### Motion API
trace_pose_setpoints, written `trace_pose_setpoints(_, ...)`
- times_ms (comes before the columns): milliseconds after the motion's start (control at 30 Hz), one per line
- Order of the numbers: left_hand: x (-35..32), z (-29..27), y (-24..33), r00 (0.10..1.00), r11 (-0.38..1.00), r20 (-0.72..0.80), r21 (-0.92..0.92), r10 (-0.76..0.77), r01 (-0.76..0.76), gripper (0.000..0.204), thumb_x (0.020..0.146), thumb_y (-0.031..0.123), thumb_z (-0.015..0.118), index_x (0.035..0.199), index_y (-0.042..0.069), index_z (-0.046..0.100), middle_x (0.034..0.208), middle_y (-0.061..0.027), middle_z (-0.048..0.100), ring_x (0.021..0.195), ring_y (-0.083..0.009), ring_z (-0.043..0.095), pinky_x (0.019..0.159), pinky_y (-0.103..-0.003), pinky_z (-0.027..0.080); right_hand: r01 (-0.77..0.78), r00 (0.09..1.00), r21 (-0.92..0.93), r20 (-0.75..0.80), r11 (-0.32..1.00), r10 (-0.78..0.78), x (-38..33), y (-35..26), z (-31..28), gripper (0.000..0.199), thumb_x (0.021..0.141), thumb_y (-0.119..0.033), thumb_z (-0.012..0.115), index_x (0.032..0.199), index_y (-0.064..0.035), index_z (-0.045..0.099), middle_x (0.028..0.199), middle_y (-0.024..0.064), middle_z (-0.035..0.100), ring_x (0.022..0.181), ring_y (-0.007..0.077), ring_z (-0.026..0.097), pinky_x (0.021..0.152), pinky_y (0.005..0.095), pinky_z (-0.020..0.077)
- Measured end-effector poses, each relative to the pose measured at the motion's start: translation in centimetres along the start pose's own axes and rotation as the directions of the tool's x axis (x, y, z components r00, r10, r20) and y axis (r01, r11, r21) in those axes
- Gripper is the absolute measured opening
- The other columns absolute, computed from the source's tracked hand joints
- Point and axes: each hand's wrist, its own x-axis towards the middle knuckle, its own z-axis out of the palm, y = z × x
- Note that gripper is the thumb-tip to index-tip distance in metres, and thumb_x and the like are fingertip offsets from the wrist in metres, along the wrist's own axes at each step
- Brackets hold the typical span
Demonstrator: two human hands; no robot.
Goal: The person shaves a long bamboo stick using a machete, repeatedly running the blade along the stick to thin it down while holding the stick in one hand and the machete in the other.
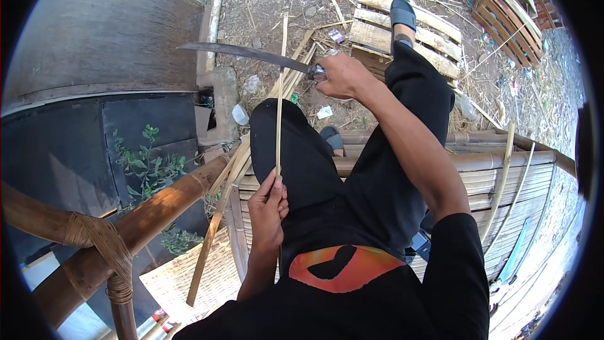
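Observation:
My left hand [267, 209] is closed in a pinch on the lower part of a thin bamboo strip [279, 126]. The strip rises away from me, over my left thigh. With my right hand [345, 76] I grip the handle of a machete [245, 52], whose long, slightly curved dark blade points left. The blade crosses the strip near its far end; whether they touch I cannot tell. Beyond and beside my left knee lie several loose bamboo strips [231, 173], partly hidden by my leg.
I sit on a slatted bamboo bench [469, 182]. A thick bamboo rail [154, 211] with a lashed joint runs at the left, near a leafy plant [148, 160]. My right foot rests on a wooden crate [371, 34]; more crates [506, 22] stand far right. Litter covers the ground.

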Motion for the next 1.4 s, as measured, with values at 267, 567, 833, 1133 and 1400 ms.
trace_pose_setpoints(267,2.0,0.2,0.2,0.997,1.0,0.077,-0.027,-0.008,0.01,0.036,0.1,0.012,0.054,0.135,0.004,0.054,0.079,0.0013,0.05,0.055,-0.0001,0.035,0.046,-0.013,0.027,0.222,0.953,-0.052,0.223,0.974,-0.205,-3.2,-4.2,1.0,0.028,0.066,-0.022,0.068,0.088,-0.0047,0.068,0.077,0.0208,0.067,0.08,0.0387,0.067,0.073,0.0486,0.0531)
trace_pose_setpoints(567,3.6,0.0,-1.5,0.979,0.999,0.206,-0.041,-0.008,0.016,0.036,0.099,0.012,0.055,0.134,0.003,0.052,0.083,0.001,0.051,0.061,-0.0011,0.039,0.049,-0.015,0.031,-0.273,0.96,0.438,0.075,0.856,0.268,0.6,-2.2,1.9,0.029,0.077,-0.028,0.064,0.077,0.0005,0.061,0.061,0.0127,0.061,0.061,0.0268,0.065,0.059,0.0413,0.0501)
trace_pose_setpoints(833,6.5,2.8,-0.6,0.897,0.975,0.401,0.044,0.183,-0.219,0.038,0.103,0.021,0.048,0.135,0.0,0.051,0.095,-0.0053,0.06,0.078,-0.0083,0.054,0.067,-0.023,0.045,-0.315,0.932,0.79,0.155,0.526,0.326,-1.0,-4.2,1.9,0.025,0.079,-0.02,0.069,0.069,-0.0004,0.057,0.056,0.0016,0.053,0.044,0.0097,0.049,0.042,0.0281,0.0376)
trace_pose_setpoints(1133,19.6,-2.3,-0.2,0.691,-0.269,0.673,0.739,0.262,-0.617,0.041,0.094,0.043,0.054,0.131,0.025,0.06,0.149,-0.0022,0.044,0.14,-0.0244,0.036,0.112,-0.067,0.011,-0.238,0.958,0.682,0.045,0.691,0.285,-0.1,-3.9,2.3,0.024,0.074,-0.02,0.067,0.071,0.0031,0.061,0.057,0.0079,0.058,0.051,0.0153,0.058,0.051,0.0336,0.0443)
trace_pose_setpoints(1400,17.0,0.2,12.7,0.381,0.428,-0.204,0.298,0.902,-0.853,0.021,0.095,0.015,0.062,0.108,0.0,0.056,0.095,-0.0051,0.063,0.088,-0.0139,0.061,0.082,-0.028,0.049,-0.388,0.889,0.543,0.008,0.745,0.457,0.0,-0.8,2.3,0.032,0.071,-0.028,0.068,0.083,0.0011,0.071,0.079,0.0231,0.068,0.079,0.0349,0.068,0.075,0.0429,0.0515)
